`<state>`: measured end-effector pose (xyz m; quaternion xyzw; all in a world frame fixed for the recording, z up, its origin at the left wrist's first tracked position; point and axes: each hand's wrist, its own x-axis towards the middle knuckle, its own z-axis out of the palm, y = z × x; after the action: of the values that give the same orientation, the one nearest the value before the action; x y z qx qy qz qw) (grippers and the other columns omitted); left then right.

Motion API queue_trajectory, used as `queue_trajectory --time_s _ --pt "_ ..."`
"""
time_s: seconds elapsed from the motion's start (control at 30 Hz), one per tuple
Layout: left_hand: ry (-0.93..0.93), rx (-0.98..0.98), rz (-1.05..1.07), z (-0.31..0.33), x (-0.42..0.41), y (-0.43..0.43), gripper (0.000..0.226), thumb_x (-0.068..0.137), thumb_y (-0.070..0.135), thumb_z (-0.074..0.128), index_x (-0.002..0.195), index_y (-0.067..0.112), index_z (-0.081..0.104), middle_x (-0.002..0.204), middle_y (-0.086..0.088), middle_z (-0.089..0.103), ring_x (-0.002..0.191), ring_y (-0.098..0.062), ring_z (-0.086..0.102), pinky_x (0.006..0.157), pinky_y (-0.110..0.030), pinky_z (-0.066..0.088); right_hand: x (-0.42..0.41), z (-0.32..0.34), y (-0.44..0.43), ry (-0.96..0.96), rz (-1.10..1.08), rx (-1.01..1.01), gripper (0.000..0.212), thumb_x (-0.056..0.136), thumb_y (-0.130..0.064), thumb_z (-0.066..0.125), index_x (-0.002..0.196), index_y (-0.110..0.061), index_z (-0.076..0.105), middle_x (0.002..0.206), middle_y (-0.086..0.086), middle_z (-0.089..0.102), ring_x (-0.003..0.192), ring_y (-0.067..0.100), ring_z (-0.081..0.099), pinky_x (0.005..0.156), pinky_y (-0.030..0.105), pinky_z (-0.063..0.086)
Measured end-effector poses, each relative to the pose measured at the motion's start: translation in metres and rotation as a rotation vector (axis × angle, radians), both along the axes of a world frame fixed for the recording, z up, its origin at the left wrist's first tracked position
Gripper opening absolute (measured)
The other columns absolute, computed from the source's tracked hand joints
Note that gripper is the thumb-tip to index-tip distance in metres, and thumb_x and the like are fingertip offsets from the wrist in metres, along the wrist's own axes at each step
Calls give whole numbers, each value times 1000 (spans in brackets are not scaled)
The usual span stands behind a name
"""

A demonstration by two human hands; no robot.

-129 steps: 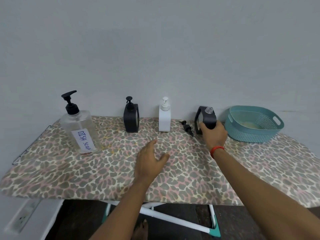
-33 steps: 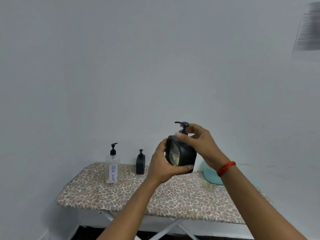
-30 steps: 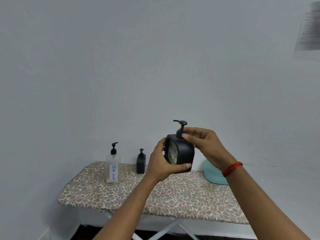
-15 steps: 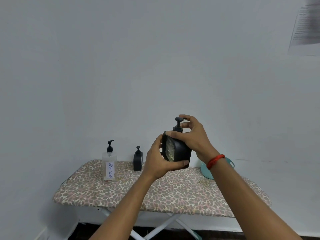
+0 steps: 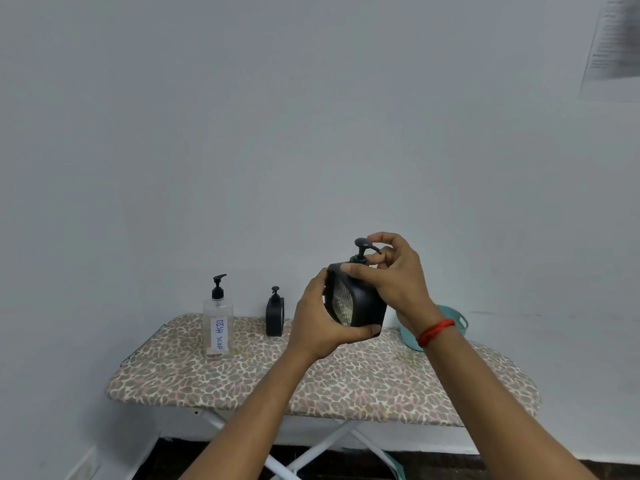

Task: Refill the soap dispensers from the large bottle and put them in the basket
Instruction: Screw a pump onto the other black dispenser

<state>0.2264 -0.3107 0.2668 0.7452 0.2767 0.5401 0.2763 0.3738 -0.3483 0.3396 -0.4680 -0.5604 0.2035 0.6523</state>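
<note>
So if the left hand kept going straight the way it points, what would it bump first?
The black dispenser it grips. The left hand points up and away, so next probably the right hand pinching the pump, though depth is unclear.

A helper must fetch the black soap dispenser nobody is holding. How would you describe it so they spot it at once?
Find the leopard-print ironing board against the grey wall. Near its back edge, right of the tall clear DISH SOAP bottle, stands a small black dispenser. Unlike the other black dispenser, held up by the left hand and right hand, it rests on the board.
</note>
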Motion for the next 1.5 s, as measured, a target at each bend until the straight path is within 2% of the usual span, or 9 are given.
queue_trajectory --time_s 0.1,0.23,0.37,0.5,0.67,0.87,1.1,1.37,1.5 --pt "26 -18 11 -2 3 2 94 50 54 96 130 50 48 123 24 62 114 1 61 90 -24 58 -9 -10 3 -87 -209 79 51 69 -25 93 109 -29 61 79 3 72 61 -1 60 67 24 50" --pt "43 -145 -50 -8 -7 11 93 50 51 97 124 69 43 123 36 59 116 10 56 82 -8 52 -1 -13 3 -164 -175 63 50 73 -39 90 116 -35 65 86 -9 73 62 -1 58 69 23 52" --pt "51 -272 -133 -19 -15 22 110 53 44 99 148 38 44 140 20 55 131 -7 52 96 -15 50 12 -5 -2 -218 -20 51 43 80 -54 72 121 -39 70 113 -16 74 85 10 71 84 30 59" --pt "35 -315 -170 -28 -14 28 110 54 40 100 148 36 44 143 15 56 132 -9 53 105 -24 49 9 -4 3 -294 -12 63 20 90 -38 72 109 -37 75 104 -20 77 96 9 73 90 31 57" --pt "5 -327 -179 -37 -12 32 102 49 42 102 136 49 48 139 19 59 129 -6 56 99 -22 52 8 -8 -1 -176 15 6 57 82 -65 61 126 -29 69 107 -16 77 94 -3 71 79 15 54" --pt "-4 -233 -80 -47 -6 34 106 44 51 100 134 52 44 129 33 56 124 8 54 93 -11 49 8 -29 -4 -188 56 -356 78 63 -89 64 106 -25 78 104 -2 78 98 16 74 85 39 63" --pt "-43 -232 -92 -65 11 34 93 48 47 101 117 75 46 121 37 61 112 10 62 83 -9 52 6 -39 17 -389 -163 -444 43 77 -37 84 109 -10 75 100 7 75 91 22 72 84 41 62" --pt "-34 -179 -47 -98 35 52 92 52 44 102 127 54 51 123 22 65 114 0 65 86 -11 52 21 -63 42 -530 -248 -536 38 73 -38 84 93 -7 75 88 8 74 81 23 71 75 39 62" --pt "-17 -205 -60 -113 53 67 102 53 47 101 140 37 48 132 14 62 122 -9 62 97 -29 55 36 -77 56 -497 -308 -555 31 69 -36 82 82 -10 73 76 4 70 75 21 70 62 34 58"
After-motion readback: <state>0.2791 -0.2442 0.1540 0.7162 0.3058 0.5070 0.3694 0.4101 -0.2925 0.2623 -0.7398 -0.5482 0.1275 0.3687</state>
